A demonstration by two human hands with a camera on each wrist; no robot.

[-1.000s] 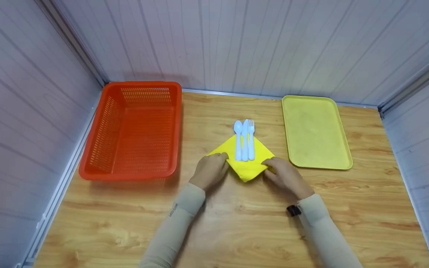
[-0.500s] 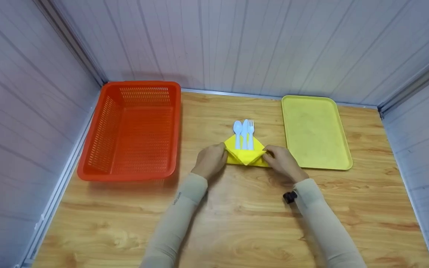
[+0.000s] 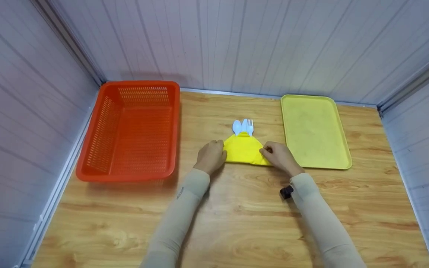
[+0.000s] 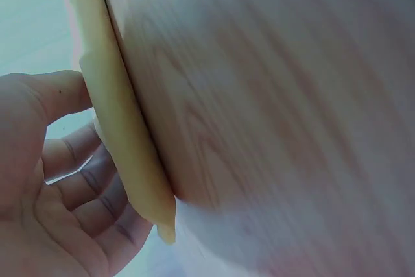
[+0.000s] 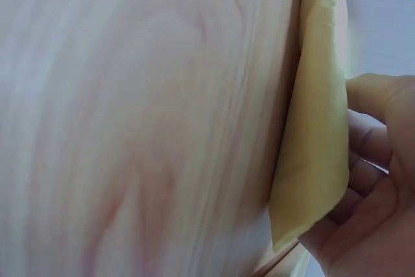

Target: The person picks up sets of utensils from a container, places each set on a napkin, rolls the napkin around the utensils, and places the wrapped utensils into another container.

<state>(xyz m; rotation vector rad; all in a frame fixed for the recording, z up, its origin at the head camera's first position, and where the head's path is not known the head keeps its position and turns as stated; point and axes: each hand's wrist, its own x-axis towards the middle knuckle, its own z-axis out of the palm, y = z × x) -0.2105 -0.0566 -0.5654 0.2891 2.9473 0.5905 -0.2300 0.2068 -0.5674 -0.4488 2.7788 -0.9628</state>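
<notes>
A yellow napkin lies on the table with its near part folded up over the cutlery handles. Out of its far edge stick the heads of a white spoon, a knife and a fork, side by side; their handles are hidden under the cloth. My left hand grips the napkin's left side, thumb and curled fingers at the fold in the left wrist view. At the right side, my right hand pinches the cloth between thumb and fingers.
On the left stands an orange-red plastic basket with slotted walls. A pale yellow tray lies flat to the right of the napkin, close beyond the right hand. Panelled walls enclose the wooden table at the back and both sides.
The napkin's near corner has been folded away from me over the handles, leaving only the cutlery heads showing. Both hands moved slightly forward with the cloth; the right also shifted inward.
</notes>
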